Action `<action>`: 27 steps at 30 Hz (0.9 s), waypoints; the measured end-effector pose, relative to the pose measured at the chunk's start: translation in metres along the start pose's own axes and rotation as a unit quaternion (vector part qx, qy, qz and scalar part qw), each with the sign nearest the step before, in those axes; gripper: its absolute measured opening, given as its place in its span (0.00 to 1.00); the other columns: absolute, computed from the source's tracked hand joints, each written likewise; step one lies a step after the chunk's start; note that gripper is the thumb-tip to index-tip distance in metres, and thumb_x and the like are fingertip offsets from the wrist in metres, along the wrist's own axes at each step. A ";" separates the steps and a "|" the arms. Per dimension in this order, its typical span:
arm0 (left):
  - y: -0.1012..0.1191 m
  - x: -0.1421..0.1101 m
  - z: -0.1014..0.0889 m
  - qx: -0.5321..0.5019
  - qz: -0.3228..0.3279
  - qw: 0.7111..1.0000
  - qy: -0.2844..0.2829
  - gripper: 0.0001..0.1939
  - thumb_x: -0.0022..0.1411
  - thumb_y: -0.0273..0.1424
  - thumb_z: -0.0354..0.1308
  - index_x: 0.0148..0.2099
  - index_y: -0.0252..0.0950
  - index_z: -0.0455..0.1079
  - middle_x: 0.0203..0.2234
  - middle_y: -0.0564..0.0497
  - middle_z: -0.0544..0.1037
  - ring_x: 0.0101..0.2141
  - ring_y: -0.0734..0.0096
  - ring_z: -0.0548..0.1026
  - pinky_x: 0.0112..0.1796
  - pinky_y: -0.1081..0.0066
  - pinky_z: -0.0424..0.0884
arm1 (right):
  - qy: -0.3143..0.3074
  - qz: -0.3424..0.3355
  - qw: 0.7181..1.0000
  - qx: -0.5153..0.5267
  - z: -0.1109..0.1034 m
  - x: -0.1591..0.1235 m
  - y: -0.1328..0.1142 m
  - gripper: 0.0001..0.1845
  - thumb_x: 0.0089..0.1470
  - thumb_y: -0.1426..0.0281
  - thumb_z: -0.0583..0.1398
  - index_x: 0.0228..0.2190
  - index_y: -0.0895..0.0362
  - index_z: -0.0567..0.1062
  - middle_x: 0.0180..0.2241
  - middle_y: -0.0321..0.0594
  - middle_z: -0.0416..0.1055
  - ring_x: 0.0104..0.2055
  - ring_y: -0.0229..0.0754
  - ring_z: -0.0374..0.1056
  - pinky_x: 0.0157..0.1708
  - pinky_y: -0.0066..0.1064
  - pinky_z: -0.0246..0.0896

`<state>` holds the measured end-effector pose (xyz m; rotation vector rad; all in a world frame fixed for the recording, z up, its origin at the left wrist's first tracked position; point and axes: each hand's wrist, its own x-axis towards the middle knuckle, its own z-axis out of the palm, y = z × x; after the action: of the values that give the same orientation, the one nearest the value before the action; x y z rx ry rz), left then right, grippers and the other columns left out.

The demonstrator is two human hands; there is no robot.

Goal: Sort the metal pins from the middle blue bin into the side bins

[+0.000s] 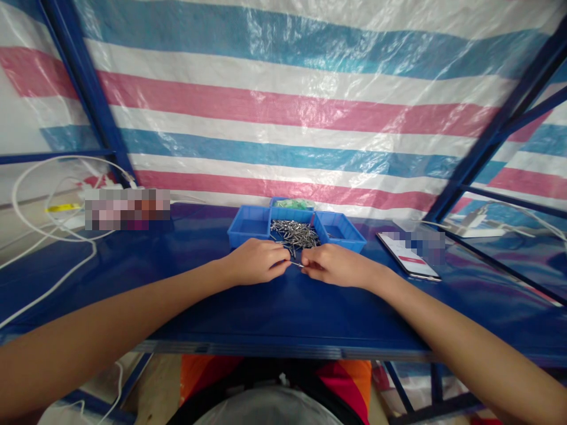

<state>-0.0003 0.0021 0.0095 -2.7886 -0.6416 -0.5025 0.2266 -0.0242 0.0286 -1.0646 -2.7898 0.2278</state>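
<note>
My left hand (257, 261) and my right hand (334, 264) meet over the front of the blue table (287, 313), fingertips pinched. Between them a thin silvery metal pin (296, 264) is stretched, one end in each hand. Just beyond my fingers lies a heap of small shiny metal pins (296, 233), some spilling toward me. A blue plastic bin (248, 239) stands left of the heap, and a second blue bin (343, 242) stands right of it. Behind the heap, green plastic wrapping (292, 203) shows in a third blue bin (274, 200). My hands partly cover the near side of the heap.
A phone (407, 257) with a lit screen lies to the right. White cables (57, 283) loop over the left side, near a blurred-out item (127, 208). Blue frame posts (482, 136) rise at both sides before a striped plastic sheet (287, 106).
</note>
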 end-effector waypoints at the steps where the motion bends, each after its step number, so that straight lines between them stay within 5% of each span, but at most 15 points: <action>1: 0.000 0.000 0.000 -0.001 0.000 1.000 0.000 0.11 0.67 0.32 0.47 0.38 0.36 0.70 0.30 0.52 0.76 0.32 0.72 0.73 0.32 0.75 0.63 | -0.001 0.000 1.000 0.001 0.000 0.000 0.000 0.01 0.55 0.74 0.56 0.30 0.58 0.67 0.26 0.35 0.67 0.26 0.34 0.61 0.28 0.26 0.47; 27: 0.000 0.001 0.000 0.005 -0.019 1.000 -0.009 0.11 0.66 0.32 0.49 0.36 0.36 0.71 0.30 0.53 0.76 0.31 0.73 0.74 0.32 0.75 0.65 | 0.000 0.002 1.000 -0.003 -0.002 0.000 -0.002 0.02 0.56 0.74 0.55 0.30 0.57 0.67 0.25 0.35 0.67 0.26 0.35 0.61 0.27 0.26 0.47</action>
<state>0.0008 0.0029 0.0098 -2.7793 -0.7001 -0.4804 0.2251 -0.0256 0.0306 -1.0722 -2.7910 0.2202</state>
